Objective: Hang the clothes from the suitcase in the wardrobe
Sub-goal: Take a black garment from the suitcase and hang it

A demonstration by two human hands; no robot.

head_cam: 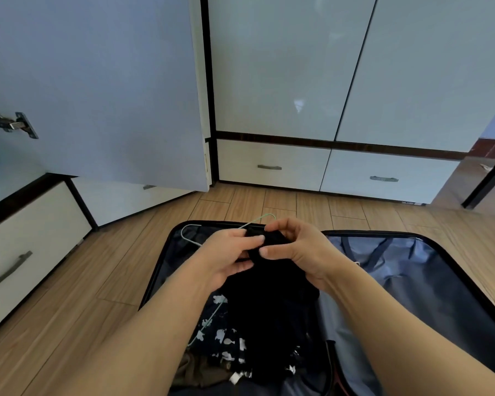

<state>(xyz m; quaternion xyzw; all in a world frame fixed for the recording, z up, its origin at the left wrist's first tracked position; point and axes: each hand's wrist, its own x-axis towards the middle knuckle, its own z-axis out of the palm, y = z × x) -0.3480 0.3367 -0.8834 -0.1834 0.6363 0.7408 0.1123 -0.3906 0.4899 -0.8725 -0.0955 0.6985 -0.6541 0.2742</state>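
Note:
An open dark suitcase [429,270] with blue lining lies on the floor below me. Both hands hold a black garment [269,304] up over it. My left hand [226,258] pinches the garment's top edge from the left. My right hand [297,250] grips the same edge from the right. A thin pale green wire hanger [257,220] pokes out behind the garment, its hook toward the wardrobe; its lower part [209,321] shows under my left forearm. A dark garment with white prints [226,344] and an olive one [200,370] lie in the suitcase.
The wardrobe's left door [97,95] stands swung open, hinge [12,124] showing. Shut white doors [340,67] and drawers [272,164] with metal handles face me. Another drawer unit [26,238] stands at the left. Wooden floor [83,281] surrounds the suitcase.

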